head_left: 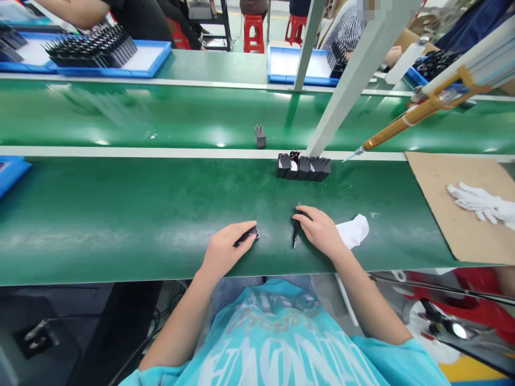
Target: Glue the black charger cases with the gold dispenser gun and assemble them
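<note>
My left hand [230, 247] is closed around a small black case [246, 236], thumb and fingers on either side of it, a little above the green bench. To the right, my right hand [321, 229] has its thumb and fingers closed on a slim black pen-like tool [295, 234], whose lower end points toward me. My fingers partly cover its upper part, so its exact kind is unclear. Beyond my hands stands a row of several black plug adapter housings [303, 168], one with wires showing. A single black plug adapter [260, 137] stands farther back, prongs up.
A white cloth [354, 231] lies beside my right wrist. White gloves [483, 202] rest on a cardboard sheet [454, 214] at right. An orange-handled dispenser [402, 122] hangs near a metal post [350, 80]. Blue trays [151, 64] and co-workers are across the bench.
</note>
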